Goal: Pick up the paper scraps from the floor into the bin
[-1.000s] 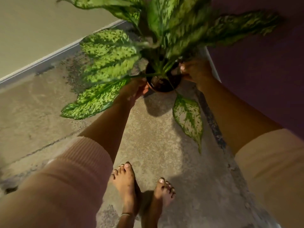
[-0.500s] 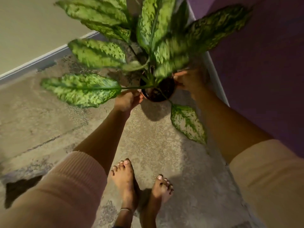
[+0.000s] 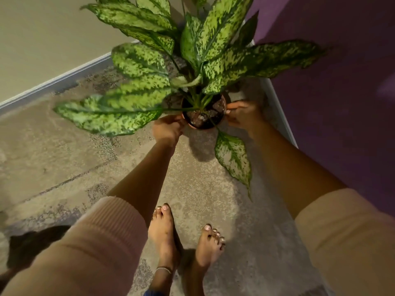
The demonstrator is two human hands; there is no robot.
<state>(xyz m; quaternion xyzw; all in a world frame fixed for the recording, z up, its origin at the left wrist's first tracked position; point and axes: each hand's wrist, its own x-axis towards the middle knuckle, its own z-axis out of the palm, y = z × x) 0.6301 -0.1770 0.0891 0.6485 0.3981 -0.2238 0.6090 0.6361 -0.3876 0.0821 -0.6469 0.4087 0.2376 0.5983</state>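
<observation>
No paper scraps and no bin show in the head view. A potted plant with large speckled green leaves fills the upper middle. Its small brown pot (image 3: 203,122) holds dark soil and sits in the corner where two walls meet. My left hand (image 3: 167,129) grips the pot's left rim. My right hand (image 3: 243,115) grips its right rim. Whether the pot touches the floor or hangs just above it I cannot tell; its shadow falls on the floor right below.
The worn concrete floor (image 3: 64,150) runs to a beige wall (image 3: 42,39) with a grey skirting on the left and a purple wall (image 3: 342,103) on the right. My bare feet (image 3: 183,238) stand behind the pot. A dark shape (image 3: 27,242) lies at the lower left.
The plant has moved nearer and lower in view with both hands still on the pot, and its leaves have swung. The dark shape at lower left has come into sight.
</observation>
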